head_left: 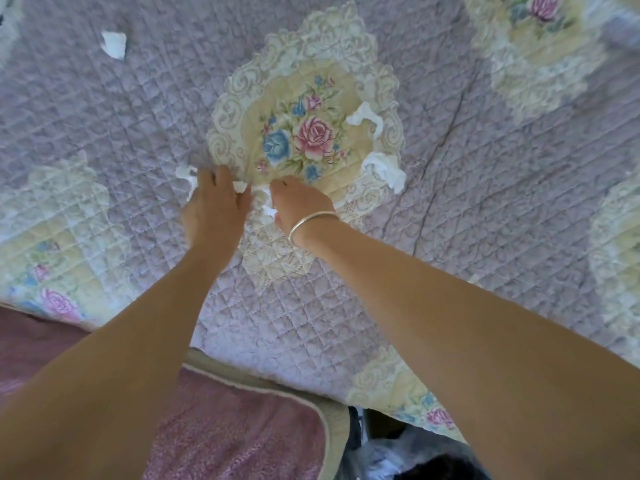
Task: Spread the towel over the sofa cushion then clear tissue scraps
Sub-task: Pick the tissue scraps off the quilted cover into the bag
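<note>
Tissue pickup on the quilted lilac floral towel (311,323), spread beneath both hands.
Right hand (301,202) pinches a crumpled white tissue scrap (267,202); left hand (214,206) lies just beside it, grasp unclear.

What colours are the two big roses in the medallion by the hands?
One pink rose and one blue rose, on a cream medallion; shown in the head view.

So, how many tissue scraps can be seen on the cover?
5 scraps: one far top left, two at the medallion's right edge, one under the left hand, one in the right hand. The hands may hide more.
</note>
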A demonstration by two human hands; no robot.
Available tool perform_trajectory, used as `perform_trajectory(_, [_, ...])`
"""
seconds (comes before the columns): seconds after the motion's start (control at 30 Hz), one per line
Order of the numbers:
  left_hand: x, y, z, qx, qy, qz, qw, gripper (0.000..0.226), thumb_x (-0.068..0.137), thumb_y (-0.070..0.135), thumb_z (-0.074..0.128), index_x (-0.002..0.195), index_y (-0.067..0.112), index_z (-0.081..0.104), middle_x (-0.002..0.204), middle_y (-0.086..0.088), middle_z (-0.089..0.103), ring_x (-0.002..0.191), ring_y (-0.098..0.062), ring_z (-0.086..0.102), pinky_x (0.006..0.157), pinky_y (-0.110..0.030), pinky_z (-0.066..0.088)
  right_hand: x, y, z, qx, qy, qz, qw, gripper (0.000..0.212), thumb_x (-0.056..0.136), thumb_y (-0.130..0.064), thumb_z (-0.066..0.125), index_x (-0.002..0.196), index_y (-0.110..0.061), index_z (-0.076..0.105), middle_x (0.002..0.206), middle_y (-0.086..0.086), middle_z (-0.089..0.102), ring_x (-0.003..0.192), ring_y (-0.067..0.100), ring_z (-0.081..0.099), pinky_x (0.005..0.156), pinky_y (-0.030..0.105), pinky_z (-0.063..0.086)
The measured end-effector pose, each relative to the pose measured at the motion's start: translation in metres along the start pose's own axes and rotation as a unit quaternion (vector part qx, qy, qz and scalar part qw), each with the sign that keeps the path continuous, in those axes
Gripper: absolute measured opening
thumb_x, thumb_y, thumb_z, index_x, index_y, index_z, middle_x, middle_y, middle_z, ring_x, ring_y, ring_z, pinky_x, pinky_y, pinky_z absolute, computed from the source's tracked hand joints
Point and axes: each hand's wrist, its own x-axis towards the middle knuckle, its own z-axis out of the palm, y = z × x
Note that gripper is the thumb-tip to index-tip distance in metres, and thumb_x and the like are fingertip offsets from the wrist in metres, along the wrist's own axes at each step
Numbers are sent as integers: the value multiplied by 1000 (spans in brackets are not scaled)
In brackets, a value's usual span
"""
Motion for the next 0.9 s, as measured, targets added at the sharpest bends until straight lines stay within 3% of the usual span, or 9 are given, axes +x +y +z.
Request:
perform_trajectory(0.1, [-3, -7, 0, -2, 25, -43, 999, 43, 92, 39, 48, 121, 7, 46, 129, -21, 37, 110, -37, 49, 71, -43, 47, 2, -1, -2, 24, 0, 11, 1000, 54, 92, -2, 51, 139, -8, 26, 120, 13, 56, 97, 30, 62, 71, 33, 46])
perform_trajectory(0.17, [-5, -14, 6, 1, 43, -65, 997, 50, 90, 46, 47, 123, 8, 46, 139, -22, 32, 120, -39, 40, 90, -48, 41, 4, -2, -1, 34, -9, 5, 999, 66, 90, 0, 52, 144, -14, 17, 118, 13, 57, 95, 30, 63, 69, 33, 47])
perform_trajectory(0.23, [-3, -21, 16, 13, 58, -68, 996, 54, 89, 50, 44, 123, 8, 46, 146, -23, 27, 130, -41, 31, 105, -50, 26, 6, -1, 1, 38, -18, 1, 999, 68, 89, 1, 54, 144, -18, 20, 115, 13, 56, 94, 30, 63, 69, 34, 48])
perform_trajectory(0.33, [-2, -24, 25, -24, 68, -74, 995, 59, 89, 51, 39, 125, 6, 45, 147, -24, 28, 137, -41, 24, 112, -51, 17, 9, -1, 3, 29, -12, -12, 999, 54, 89, -2, 53, 136, -17, 31, 114, 13, 55, 94, 31, 61, 66, 33, 45])
perform_trajectory(0.5, [-6, -20, 17, -64, 63, -19, 996, 49, 90, 34, 33, 114, -4, 51, 120, -26, 49, 108, -40, 48, 86, -46, 42, 7, 0, 4, 36, 7, -27, 999, 40, 93, -7, 48, 131, -15, 37, 117, 13, 55, 90, 29, 59, 70, 34, 47])
perform_trajectory(0.6, [-3, -19, 9, -109, 44, -32, 993, 30, 97, 16, 36, 115, -5, 48, 116, -24, 51, 88, -40, 55, 61, -39, 40, 4, 0, 3, 41, -2, -28, 999, 37, 94, -11, 49, 129, -12, 38, 120, 12, 54, 98, 29, 60, 75, 34, 49])
perform_trajectory(0.73, [0, -33, -7, -128, 113, -68, 983, 29, 97, 9, 34, 121, 4, 50, 122, -21, 49, 67, -28, 45, 57, -30, 34, 5, 1, 1, 46, -22, -24, 998, 37, 93, -14, 50, 129, -10, 38, 123, 11, 53, 101, 28, 60, 74, 32, 47])
perform_trajectory(0.8, [3, -45, -11, -98, 137, -116, 979, 32, 98, 12, 33, 125, 9, 49, 126, -22, 44, 70, -29, 45, 59, -30, 35, 6, 1, -1, 43, -33, -22, 998, 37, 94, -15, 50, 128, -10, 38, 124, 11, 52, 101, 29, 59, 71, 30, 42])
perform_trajectory(0.9, [3, -55, -10, -42, 86, -151, 984, 34, 99, 22, 33, 129, 12, 43, 128, -26, 38, 82, -37, 52, 61, -36, 37, 6, 0, -3, 41, -37, -19, 998, 33, 95, -16, 49, 126, -10, 41, 125, 11, 51, 103, 29, 58, 71, 29, 40])
